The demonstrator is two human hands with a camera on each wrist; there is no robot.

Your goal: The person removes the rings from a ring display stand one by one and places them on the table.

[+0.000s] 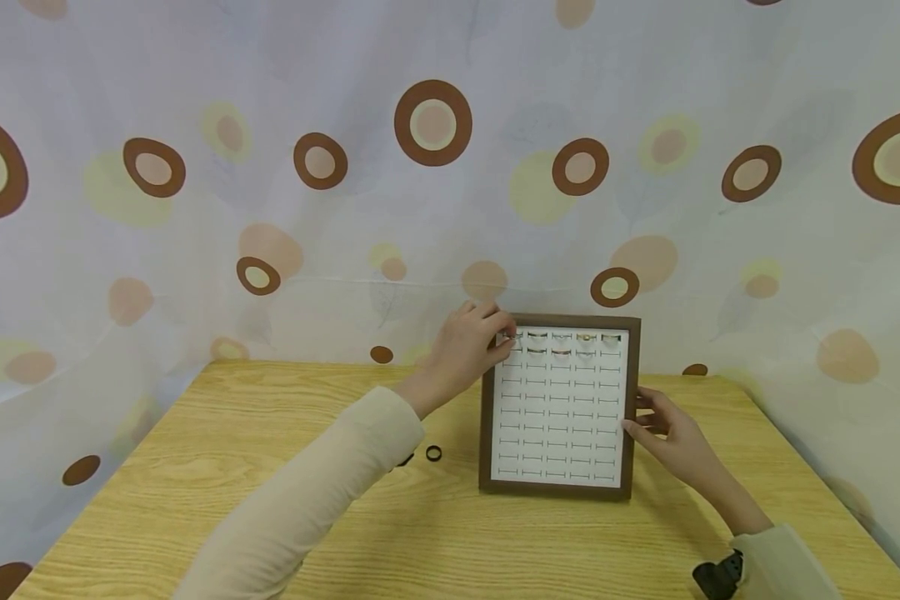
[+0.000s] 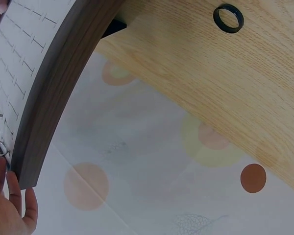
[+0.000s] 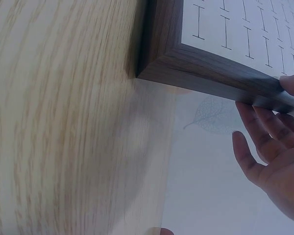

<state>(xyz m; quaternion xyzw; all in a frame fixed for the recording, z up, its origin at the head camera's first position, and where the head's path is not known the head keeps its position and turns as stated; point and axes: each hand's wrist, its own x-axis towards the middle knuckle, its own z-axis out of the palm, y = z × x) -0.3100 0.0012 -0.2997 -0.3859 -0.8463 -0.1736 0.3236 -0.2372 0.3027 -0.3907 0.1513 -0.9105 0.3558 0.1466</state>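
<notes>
A ring display board [image 1: 558,450] with a brown frame stands upright on the table, its white face cut with rows of slots. Several rings sit in the top two rows, among them a gold-toned ring [image 1: 587,337]. At the upper left corner, my left hand [image 1: 465,343] pinches a ring [image 2: 1,149] at the first slot of the top row; how deep it sits I cannot tell. My right hand [image 1: 671,437] holds the board's right edge, thumb on the front and fingers [image 3: 279,127] against the side and back.
A black ring [image 1: 433,453] lies on the wooden table [image 1: 345,533] left of the board. Beside it, a small dark thing [image 1: 406,459] is mostly hidden by the left sleeve. A patterned curtain [image 1: 495,225] hangs behind the table.
</notes>
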